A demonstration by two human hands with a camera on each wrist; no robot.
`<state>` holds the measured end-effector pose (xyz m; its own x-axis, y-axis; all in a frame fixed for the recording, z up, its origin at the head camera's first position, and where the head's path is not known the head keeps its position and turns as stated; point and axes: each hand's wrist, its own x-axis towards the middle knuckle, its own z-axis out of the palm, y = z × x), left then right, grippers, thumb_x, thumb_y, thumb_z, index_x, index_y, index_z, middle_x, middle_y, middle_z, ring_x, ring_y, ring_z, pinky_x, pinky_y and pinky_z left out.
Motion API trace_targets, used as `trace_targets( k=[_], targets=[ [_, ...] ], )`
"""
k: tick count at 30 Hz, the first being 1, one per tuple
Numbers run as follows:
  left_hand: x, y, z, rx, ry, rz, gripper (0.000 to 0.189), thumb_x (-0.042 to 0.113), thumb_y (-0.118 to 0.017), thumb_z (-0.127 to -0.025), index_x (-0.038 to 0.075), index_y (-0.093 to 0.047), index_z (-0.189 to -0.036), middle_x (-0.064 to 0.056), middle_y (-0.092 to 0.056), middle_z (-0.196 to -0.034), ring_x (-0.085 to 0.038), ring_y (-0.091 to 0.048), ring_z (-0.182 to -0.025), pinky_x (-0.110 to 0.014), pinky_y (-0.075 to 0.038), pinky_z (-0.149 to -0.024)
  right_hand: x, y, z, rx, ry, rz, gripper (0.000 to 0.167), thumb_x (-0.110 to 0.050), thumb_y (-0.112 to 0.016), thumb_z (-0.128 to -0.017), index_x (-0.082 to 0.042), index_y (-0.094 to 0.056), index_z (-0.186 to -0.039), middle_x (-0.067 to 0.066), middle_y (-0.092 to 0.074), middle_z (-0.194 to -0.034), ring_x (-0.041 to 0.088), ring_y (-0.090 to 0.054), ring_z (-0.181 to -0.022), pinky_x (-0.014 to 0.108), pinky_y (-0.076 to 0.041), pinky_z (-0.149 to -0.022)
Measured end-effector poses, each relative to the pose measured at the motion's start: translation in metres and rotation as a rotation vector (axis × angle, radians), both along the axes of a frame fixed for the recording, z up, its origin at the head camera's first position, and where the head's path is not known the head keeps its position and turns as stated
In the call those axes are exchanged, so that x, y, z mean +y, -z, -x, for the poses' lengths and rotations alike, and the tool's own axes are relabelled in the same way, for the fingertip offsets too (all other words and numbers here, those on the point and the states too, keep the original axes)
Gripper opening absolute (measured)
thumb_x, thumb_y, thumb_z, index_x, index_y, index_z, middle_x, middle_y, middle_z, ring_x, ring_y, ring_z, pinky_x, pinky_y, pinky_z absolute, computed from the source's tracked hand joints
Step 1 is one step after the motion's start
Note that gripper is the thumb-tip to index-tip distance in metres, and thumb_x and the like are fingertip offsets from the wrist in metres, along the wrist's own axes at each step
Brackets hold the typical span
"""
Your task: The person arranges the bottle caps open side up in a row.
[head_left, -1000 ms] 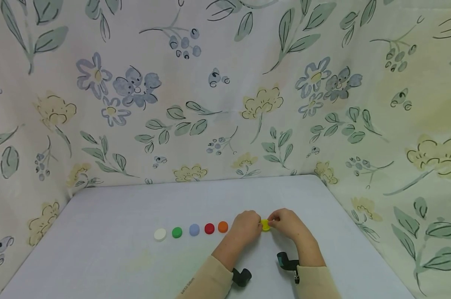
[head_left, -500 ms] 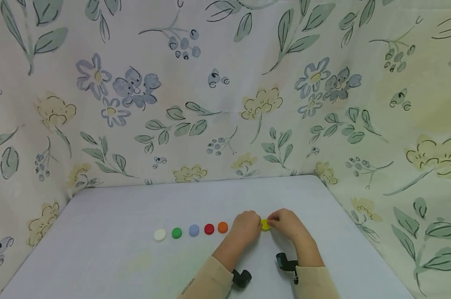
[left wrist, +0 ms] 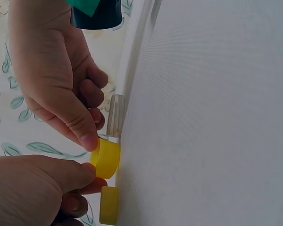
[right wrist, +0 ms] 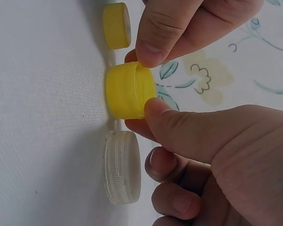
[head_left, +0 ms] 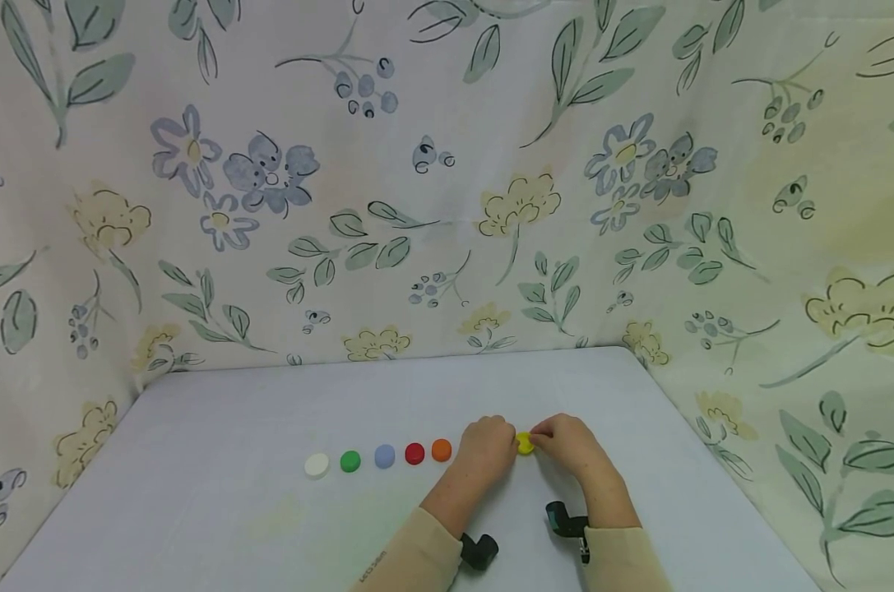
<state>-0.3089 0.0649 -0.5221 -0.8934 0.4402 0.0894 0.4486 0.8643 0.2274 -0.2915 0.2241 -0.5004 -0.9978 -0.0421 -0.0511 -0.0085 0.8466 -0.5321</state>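
Note:
Between my hands is a yellow bottle cap (head_left: 525, 444), and in the right wrist view its hollow, open side (right wrist: 144, 87) faces away from the white table. My left hand (head_left: 487, 448) pinches one side between thumb and finger. On the opposite side, the thumb and finger of my right hand (head_left: 568, 442) grip the rim. Close by the left fingers stands a darker yellow cap (left wrist: 109, 205). A clear ribbed cap (right wrist: 122, 167) sits beside the right hand's curled lower fingers. The head view hides both of these neighbours behind the hands.
Left of my hands a row of round caps lies on the white table (head_left: 195, 493): white (head_left: 317, 465), green (head_left: 350, 461), pale blue (head_left: 385, 456), red (head_left: 414, 453) and orange (head_left: 442, 450). A floral cloth (head_left: 447, 181) hangs behind and at the sides.
My right forearm has drifted very slightly left, and the yellow cap has shifted a touch with the fingers. Both hands keep their pinch; the row of caps stays as it was.

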Motion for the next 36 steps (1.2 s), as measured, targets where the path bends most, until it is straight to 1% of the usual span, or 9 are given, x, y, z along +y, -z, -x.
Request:
trace_targets(
  k=[5, 10, 16, 22, 26, 29, 34, 36],
  targets=[
    [0.001, 0.002, 0.0, -0.002, -0.006, 0.002, 0.02, 0.027, -0.069, -0.1, 0.009, -0.077, -0.097, 0.001, -0.054, -0.076, -0.014, -0.048, -0.067, -0.024, -0.045, -0.063, 0.0, 0.001, 0.0, 0.002, 0.006, -0.004, 0.014, -0.015, -0.072, -0.096, -0.003, -0.079, -0.1, 0.008, -0.073, -0.098, 0.021, -0.062, -0.084, 0.045, -0.055, -0.08],
    [0.001, 0.002, -0.001, 0.01, -0.001, -0.002, 0.02, 0.026, -0.068, -0.1, 0.009, -0.076, -0.095, 0.001, -0.053, -0.074, -0.014, -0.047, -0.065, -0.025, -0.043, -0.061, 0.0, 0.001, 0.0, 0.003, 0.009, -0.01, 0.014, -0.014, -0.072, -0.096, -0.002, -0.079, -0.098, 0.008, -0.073, -0.096, 0.021, -0.061, -0.083, 0.044, -0.055, -0.08],
    [0.001, 0.002, 0.0, 0.015, 0.009, -0.002, 0.02, 0.026, -0.068, -0.1, 0.009, -0.076, -0.095, 0.002, -0.051, -0.073, -0.014, -0.046, -0.065, -0.025, -0.042, -0.061, 0.003, 0.0, 0.001, 0.024, 0.012, -0.032, 0.016, -0.016, -0.069, -0.098, -0.003, -0.079, -0.098, 0.009, -0.074, -0.098, 0.023, -0.064, -0.087, 0.048, -0.055, -0.084],
    [-0.001, -0.005, -0.002, -0.003, 0.01, 0.009, 0.019, 0.027, -0.069, -0.1, 0.01, -0.077, -0.101, 0.002, -0.054, -0.076, -0.014, -0.048, -0.067, -0.024, -0.046, -0.065, 0.007, -0.007, 0.001, 0.045, 0.012, -0.028, 0.02, -0.017, -0.065, -0.1, -0.001, -0.078, -0.104, 0.011, -0.074, -0.103, 0.025, -0.066, -0.091, 0.049, -0.055, -0.085],
    [-0.002, -0.011, -0.003, -0.009, 0.001, 0.01, 0.021, 0.029, -0.068, -0.1, 0.01, -0.077, -0.101, 0.001, -0.055, -0.076, -0.014, -0.049, -0.068, -0.024, -0.048, -0.067, 0.009, -0.012, -0.002, 0.056, 0.007, -0.026, 0.021, -0.017, -0.064, -0.1, -0.001, -0.078, -0.106, 0.012, -0.074, -0.106, 0.028, -0.067, -0.096, 0.051, -0.054, -0.088],
    [-0.003, -0.014, -0.003, -0.011, 0.001, 0.002, 0.022, 0.03, -0.067, -0.101, 0.01, -0.077, -0.1, 0.0, -0.054, -0.076, -0.015, -0.049, -0.068, -0.025, -0.048, -0.067, 0.01, -0.013, -0.002, 0.056, 0.006, -0.024, 0.021, -0.017, -0.064, -0.101, -0.001, -0.077, -0.106, 0.013, -0.074, -0.107, 0.03, -0.067, -0.1, 0.052, -0.053, -0.09],
    [-0.002, -0.016, -0.004, -0.006, 0.011, -0.029, 0.021, 0.029, -0.066, -0.101, 0.01, -0.076, -0.099, 0.001, -0.053, -0.076, -0.014, -0.047, -0.069, -0.024, -0.044, -0.065, 0.013, -0.017, -0.002, 0.057, 0.005, -0.028, 0.021, -0.016, -0.065, -0.101, -0.001, -0.077, -0.106, 0.014, -0.074, -0.107, 0.031, -0.068, -0.099, 0.052, -0.054, -0.088],
    [-0.002, -0.017, -0.004, 0.001, 0.015, -0.046, 0.021, 0.029, -0.067, -0.101, 0.01, -0.076, -0.104, 0.0, -0.056, -0.08, -0.015, -0.049, -0.072, -0.024, -0.046, -0.067, 0.015, -0.018, -0.002, 0.047, 0.012, -0.024, 0.021, -0.017, -0.065, -0.101, -0.001, -0.077, -0.106, 0.014, -0.074, -0.108, 0.03, -0.067, -0.099, 0.052, -0.054, -0.087]
  ],
)
